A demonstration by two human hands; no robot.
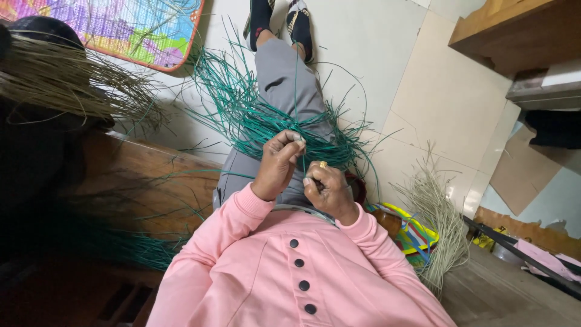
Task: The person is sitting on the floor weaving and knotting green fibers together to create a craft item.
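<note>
above pale floor tiles (448,103), left hand (277,165) and right hand (325,189) pinching green strands (242,115)

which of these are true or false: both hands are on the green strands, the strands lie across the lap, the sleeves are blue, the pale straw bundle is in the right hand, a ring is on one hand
1. Both hands work the thin green reed strands: true; the left hand and right hand pinch them.
2. The strands lie across the grey-trousered lap: true.
3. The sleeves are blue: false; the buttoned top is pink.
4. The pale straw bundle is in the right hand: false; it lies on the floor.
5. A ring is on one hand: true, the right.
</note>
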